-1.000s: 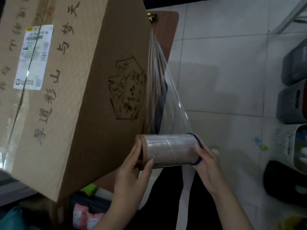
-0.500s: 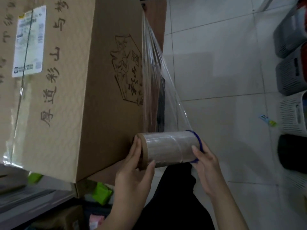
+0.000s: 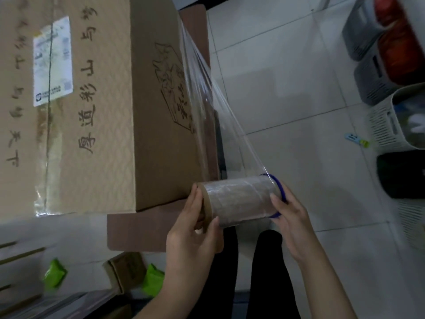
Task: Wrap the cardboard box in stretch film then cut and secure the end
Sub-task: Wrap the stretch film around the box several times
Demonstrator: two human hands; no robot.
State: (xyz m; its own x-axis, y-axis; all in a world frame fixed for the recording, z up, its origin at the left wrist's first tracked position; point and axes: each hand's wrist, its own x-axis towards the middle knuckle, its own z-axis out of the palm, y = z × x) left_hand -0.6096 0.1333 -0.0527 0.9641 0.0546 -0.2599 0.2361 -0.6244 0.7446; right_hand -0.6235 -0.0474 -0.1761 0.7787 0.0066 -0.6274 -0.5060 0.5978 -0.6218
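Cardboard box (image 3: 103, 134), large and brown, stands on a reddish-brown table (image 3: 138, 231), filling the upper left of the view. Dark Chinese characters run along its broad face; one line reads 厚道彩山, and the rest are too blurred to make out. A white shipping label (image 3: 53, 63) with a small square code is stuck on the same face, its print too small to read. The narrower side face carries a house-shaped emblem (image 3: 174, 88) with more characters inside, which are not legible.

Just beside the box's near lower corner, a person holds a stretch film roll (image 3: 239, 200) level between both hands. The left hand (image 3: 193, 240) reaches up from below and caps the brown cardboard core end, fingers across the end and thumb pressed on the roll's underside. The right hand (image 3: 292, 222) cups the opposite end, which has a blue ring (image 3: 279, 185), with a finger lying on the wound film. Both hands grip the roll firmly.

A clear sheet of film (image 3: 213, 107) stretches taut from the roll up to the box's far edge.

Grey and white slotted baskets (image 3: 386, 125) line the pale tiled floor (image 3: 287, 77) on the right.
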